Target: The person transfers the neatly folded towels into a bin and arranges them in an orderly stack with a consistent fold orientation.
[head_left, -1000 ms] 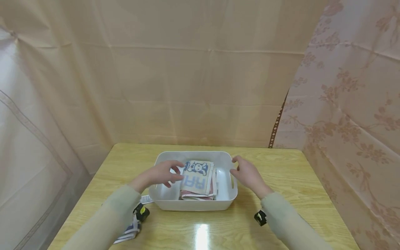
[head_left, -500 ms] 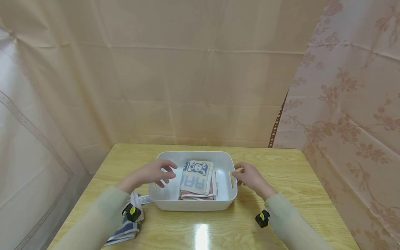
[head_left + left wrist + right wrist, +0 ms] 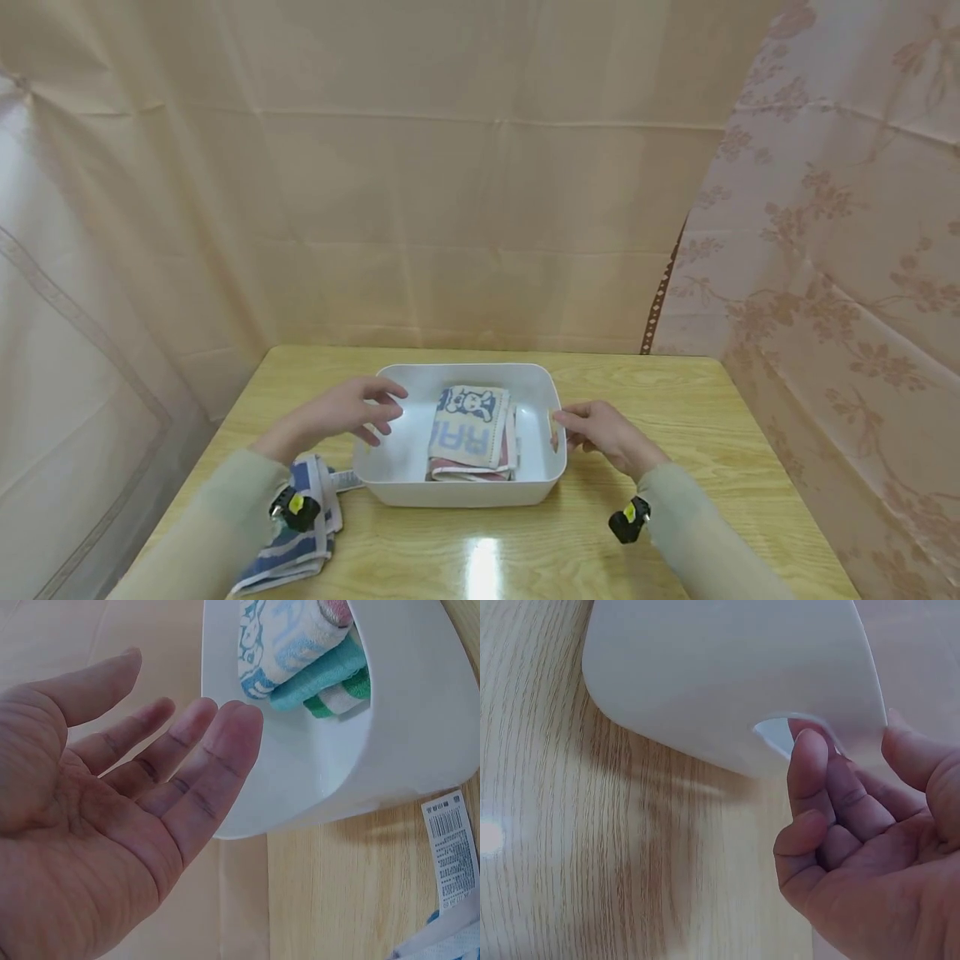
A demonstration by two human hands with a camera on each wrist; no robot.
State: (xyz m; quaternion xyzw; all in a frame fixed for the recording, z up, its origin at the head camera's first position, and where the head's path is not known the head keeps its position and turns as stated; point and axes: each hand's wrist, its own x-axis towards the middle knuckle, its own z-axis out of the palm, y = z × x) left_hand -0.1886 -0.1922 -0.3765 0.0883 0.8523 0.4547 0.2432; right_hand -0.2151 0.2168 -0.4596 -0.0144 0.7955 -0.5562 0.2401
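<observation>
**Two hands at the sides of a white bin of folded towels**

At the lower left of the head view, a blue-and-white striped cloth (image 3: 296, 546) is lying on the wooden table (image 3: 675, 400), partly under the left sleeve, with a barcode label (image 3: 452, 847) showing in the left wrist view. Just right of it, the left hand (image 3: 341, 411) is hovering over the left rim of the white plastic bin (image 3: 457, 492), fingers straight and spread, palm bare and holding nothing. The bin is sitting at the lower centre of the frame, near the front edge of the table. Inside it, a stack of folded towels (image 3: 471, 429) is lying right of the middle, the top one printed with a cartoon animal and blue letters. At the bin's right wall, the right hand (image 3: 607, 432) is curling its fingers (image 3: 810, 772) at the handle cutout, thumb toward the rim; whether it is actually gripping the wall cannot be told.
</observation>
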